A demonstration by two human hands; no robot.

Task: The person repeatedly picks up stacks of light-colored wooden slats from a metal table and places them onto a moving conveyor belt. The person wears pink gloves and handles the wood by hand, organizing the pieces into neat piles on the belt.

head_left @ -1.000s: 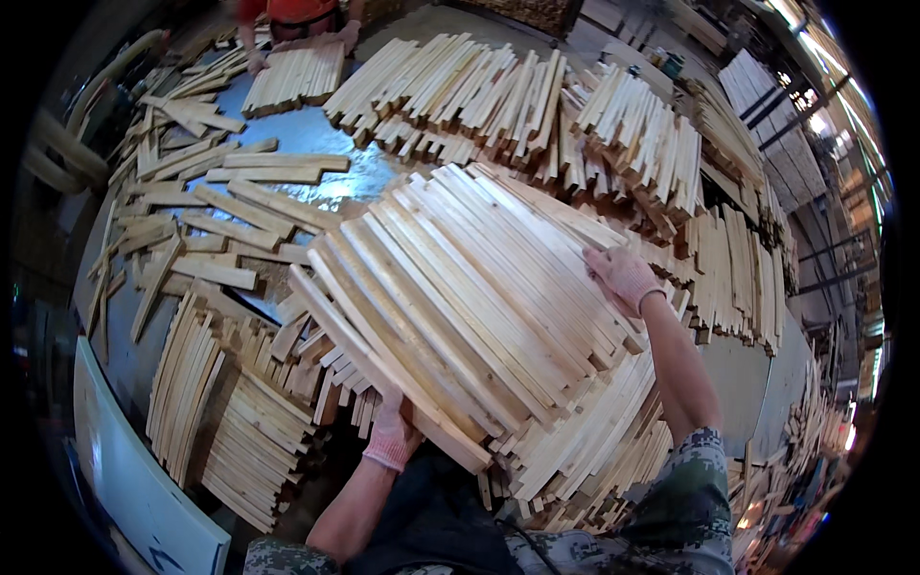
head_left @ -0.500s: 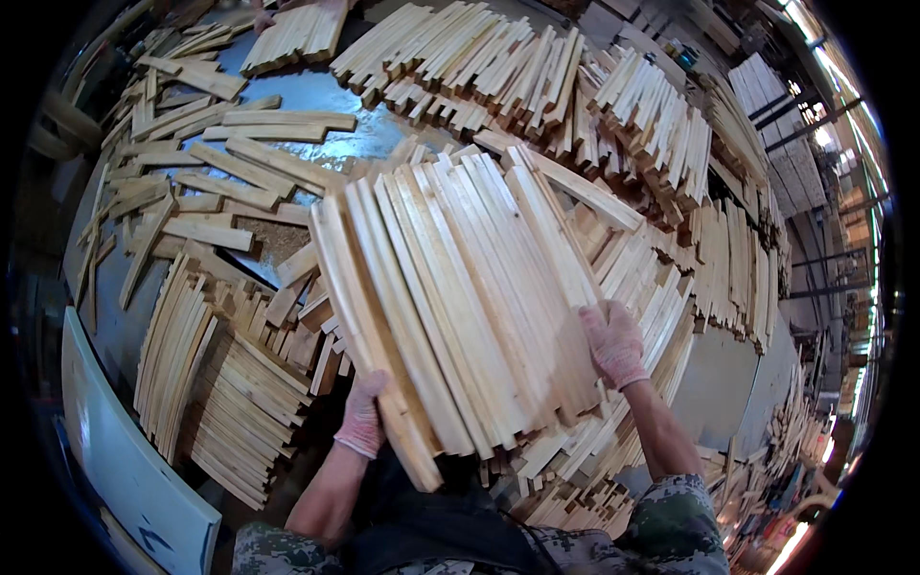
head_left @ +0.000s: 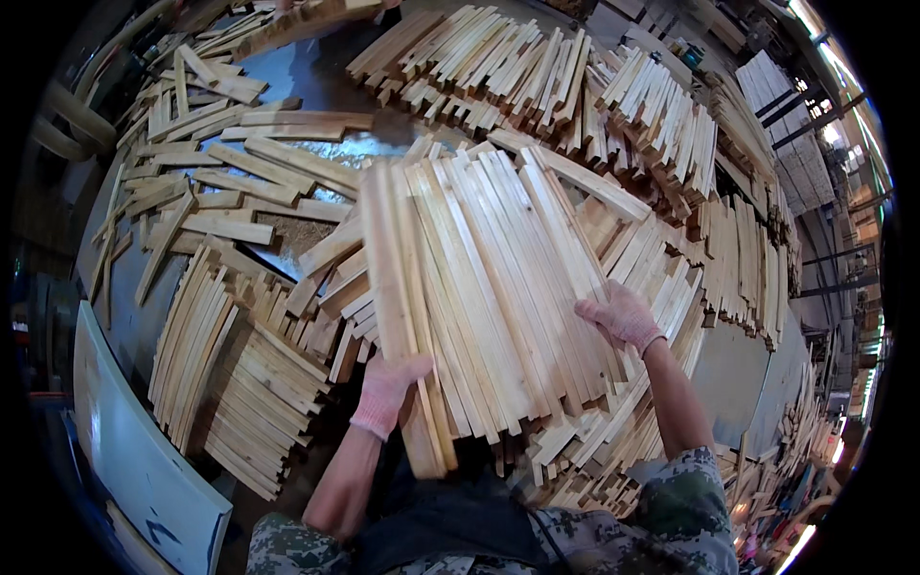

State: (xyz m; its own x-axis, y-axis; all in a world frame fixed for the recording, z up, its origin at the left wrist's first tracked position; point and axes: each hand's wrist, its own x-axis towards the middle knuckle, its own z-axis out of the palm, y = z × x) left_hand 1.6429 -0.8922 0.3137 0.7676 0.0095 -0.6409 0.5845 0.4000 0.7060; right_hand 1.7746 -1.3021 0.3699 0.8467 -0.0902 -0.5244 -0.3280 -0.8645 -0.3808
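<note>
A wide row of pale wooden slats (head_left: pixel 489 287) is held side by side in front of me, with uneven near ends. My left hand (head_left: pixel 391 385), in a pinkish-white knit glove, grips the left side near the lower end, its thumb lying over the outer slats; the other fingers are hidden. The leftmost slat (head_left: pixel 388 316) is tipped and shows a broad face. At the right edge, my right hand (head_left: pixel 621 318), gloved alike, clasps the row with its thumb on top. Behind and under the row lie more slats (head_left: pixel 637 331), partly covered.
Loose boards (head_left: pixel 259 177) lie scattered over the metal table (head_left: pixel 331 67) at far left. Stacked slats (head_left: pixel 259 402) stand left of me, beside a pale panel (head_left: pixel 134 412). Long stacks (head_left: pixel 517 67) fill the far side. Another person's hand (head_left: pixel 284 6) shows at the top edge by a wood bundle.
My left hand has shifted inward, its thumb now over the outer slats, and the leftmost slats have tipped and closed up against the row. At the top, the other person's wood bundle has been tilted up.
</note>
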